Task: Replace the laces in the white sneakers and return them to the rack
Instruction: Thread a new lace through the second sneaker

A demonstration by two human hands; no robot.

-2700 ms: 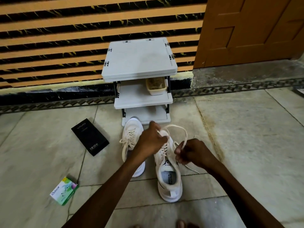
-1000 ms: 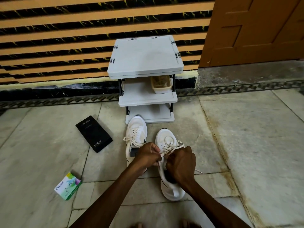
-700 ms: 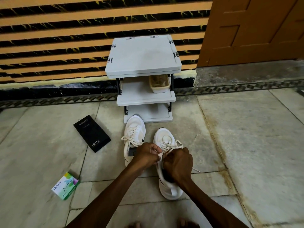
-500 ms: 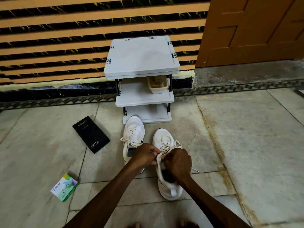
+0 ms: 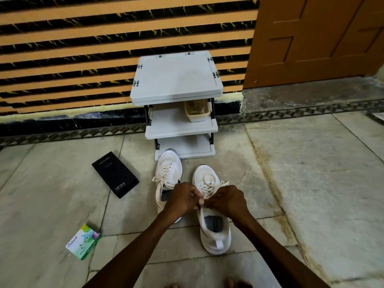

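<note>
Head cam: left hand (image 5: 182, 197) + right hand (image 5: 227, 199) pinch lace (image 5: 207, 189) on sneaker (image 5: 214, 229) in front of rack (image 5: 176, 73); 2nd sneaker (image 5: 168, 169) toe at rack base, black box (image 5: 115, 174) n green box (image 5: 83, 242) left of rack.

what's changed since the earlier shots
The left hand and right hand dropped and closed together over the nearer sneaker, pulling the lace loop in tight; both still pinch it. The other sneaker, rack, black box and green box stayed put.

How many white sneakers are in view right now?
2. The far sneaker lies on the floor, toe at the rack's bottom shelf. The near sneaker sits to its right, the left hand and right hand pinching its lace. None on the shelves.
</note>
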